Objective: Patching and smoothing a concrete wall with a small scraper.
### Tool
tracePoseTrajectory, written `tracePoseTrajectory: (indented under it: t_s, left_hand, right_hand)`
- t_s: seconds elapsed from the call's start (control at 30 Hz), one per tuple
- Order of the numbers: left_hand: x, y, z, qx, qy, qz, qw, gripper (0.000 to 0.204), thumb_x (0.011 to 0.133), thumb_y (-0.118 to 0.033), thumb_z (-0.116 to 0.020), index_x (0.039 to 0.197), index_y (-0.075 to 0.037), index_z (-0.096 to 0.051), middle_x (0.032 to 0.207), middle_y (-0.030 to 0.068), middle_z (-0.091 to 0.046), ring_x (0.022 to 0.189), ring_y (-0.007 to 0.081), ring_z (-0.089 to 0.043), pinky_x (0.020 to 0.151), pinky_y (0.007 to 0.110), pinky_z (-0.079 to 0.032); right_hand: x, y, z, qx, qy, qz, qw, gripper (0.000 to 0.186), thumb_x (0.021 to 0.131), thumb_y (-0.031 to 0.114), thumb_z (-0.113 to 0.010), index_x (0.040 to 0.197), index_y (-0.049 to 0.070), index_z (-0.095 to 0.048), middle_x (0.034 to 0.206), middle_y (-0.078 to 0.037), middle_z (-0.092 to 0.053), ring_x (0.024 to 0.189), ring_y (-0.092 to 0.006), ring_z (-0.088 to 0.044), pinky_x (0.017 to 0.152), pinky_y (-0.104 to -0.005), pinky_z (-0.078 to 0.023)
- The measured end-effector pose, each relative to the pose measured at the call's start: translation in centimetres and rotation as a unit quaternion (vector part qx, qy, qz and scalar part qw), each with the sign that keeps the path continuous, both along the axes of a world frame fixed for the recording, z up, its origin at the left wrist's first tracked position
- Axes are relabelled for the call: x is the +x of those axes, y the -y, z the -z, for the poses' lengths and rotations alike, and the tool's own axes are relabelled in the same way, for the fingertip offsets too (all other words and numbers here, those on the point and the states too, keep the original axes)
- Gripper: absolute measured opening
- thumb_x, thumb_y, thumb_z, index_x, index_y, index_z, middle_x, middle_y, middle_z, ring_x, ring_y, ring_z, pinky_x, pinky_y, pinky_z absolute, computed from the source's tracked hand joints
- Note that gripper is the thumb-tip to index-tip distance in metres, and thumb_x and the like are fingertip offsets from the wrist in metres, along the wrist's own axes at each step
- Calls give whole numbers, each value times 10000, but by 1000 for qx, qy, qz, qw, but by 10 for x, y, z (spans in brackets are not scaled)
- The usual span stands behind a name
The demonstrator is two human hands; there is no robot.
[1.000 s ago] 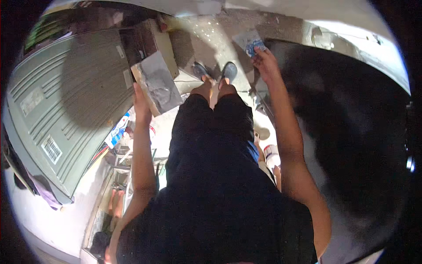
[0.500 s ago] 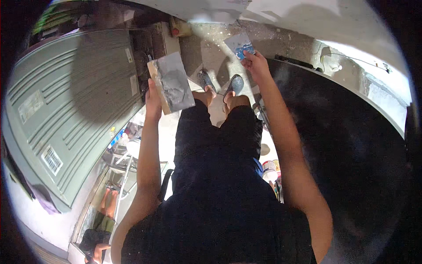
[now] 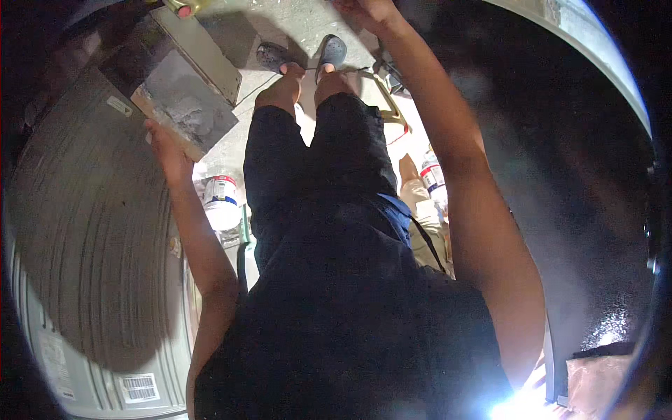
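Note:
My left hand (image 3: 168,150) grips the edge of a flat board (image 3: 171,73) with a light wooden strip along its near side. Grey putty (image 3: 192,112) is smeared over the middle of the board, which is held tilted at the upper left. My right hand (image 3: 367,12) reaches to the top edge of the picture with its fingers curled. Its fingertips and most of what it holds are cut off there. The flat scraper with blue on it, seen in that hand earlier, is now beyond the frame.
A ribbed grey-green panel (image 3: 91,231) fills the left side. To the right spreads a large dark surface (image 3: 560,182). White tubs stand either side of my legs, one at left (image 3: 222,203) and one at right (image 3: 433,175). A bright light (image 3: 521,409) glares at lower right.
The view has swung, so things sit differently in it. The board in my left hand has shifted up and left. My right hand has risen to the top edge, taking the scraper out of sight.

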State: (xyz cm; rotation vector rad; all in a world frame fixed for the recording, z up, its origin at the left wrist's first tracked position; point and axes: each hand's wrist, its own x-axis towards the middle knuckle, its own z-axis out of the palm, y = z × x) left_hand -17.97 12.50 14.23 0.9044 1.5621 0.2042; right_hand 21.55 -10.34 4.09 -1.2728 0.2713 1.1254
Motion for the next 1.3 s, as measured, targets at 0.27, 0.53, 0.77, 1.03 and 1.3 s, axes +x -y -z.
tracePoseTrajectory:
  t_s: [0.27, 0.53, 0.77, 1.03, 1.3]
  left_hand:
    - [-1, -5, -19, 11, -67, 65, 996, 829, 986, -643, -405, 1441, 50, -373, 1414, 140, -460, 1251, 235, -467, 1056, 359, -367]
    - [-11, -11, 11, 26, -57, 59, 996, 818, 985, -666, -372, 1305, 77, -493, 1176, 132, -554, 1035, 237, -511, 950, 342, -406]
    - [-21, -18, 48, 5, -118, 26, 993, 876, 986, -681, -313, 1510, 20, -307, 1504, 165, -400, 1364, 282, -395, 1109, 341, -305]
    - [50, -29, 137, 107, -131, 118, 979, 790, 1014, -619, -322, 1286, 89, -541, 1244, 207, -610, 1196, 228, -510, 1035, 357, -374]
    - [9, -27, 212, 179, -41, 42, 982, 711, 992, -593, -448, 1285, 36, -602, 1248, 157, -625, 1179, 217, -524, 1028, 362, -385]
  right_hand:
    - [-23, 2, -3, 35, -4, 20, 999, 104, 925, 87, -581, 1026, 67, -592, 849, -30, -583, 757, -175, -571, 725, -350, -487]
    - [-21, -16, 8, -7, -16, 41, 999, 266, 921, 124, -636, 1160, 9, -622, 1012, -82, -691, 856, -179, -636, 746, -360, -509]
    - [-39, -42, 38, -22, -13, -39, 999, 251, 942, 152, -628, 1162, 31, -615, 1016, -51, -671, 858, -158, -644, 805, -326, -541]
    - [-32, -109, 131, 20, 18, -65, 998, 289, 884, 130, -719, 1134, 35, -608, 951, -49, -676, 800, -170, -657, 767, -325, -560]
    - [-90, -141, 211, 57, 35, -121, 990, 295, 890, 84, -713, 1165, 27, -620, 987, -61, -699, 804, -159, -683, 730, -311, -585]
